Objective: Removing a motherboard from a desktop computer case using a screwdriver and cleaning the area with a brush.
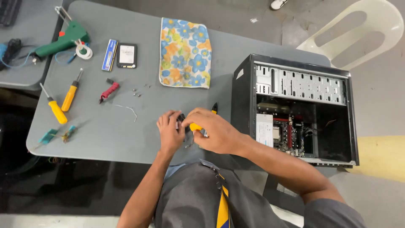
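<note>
A small dark metal part [182, 120] is pinched in the left hand [170, 133] near the grey table's [105, 131] 6 o'clock edge — the right hand [213, 130] is wrapped around a yellow-handled tool [198, 126] pressed to it. At 3 o'clock the black open computer case [295, 109] is lying with its board exposed, and loose screws [137, 92] are left out at 11 o'clock, so work looks midway.

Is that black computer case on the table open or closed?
Open. The computer case has no side panel on the face turned to the camera, so its green motherboard and bare metal drive bays are in plain view.
</note>
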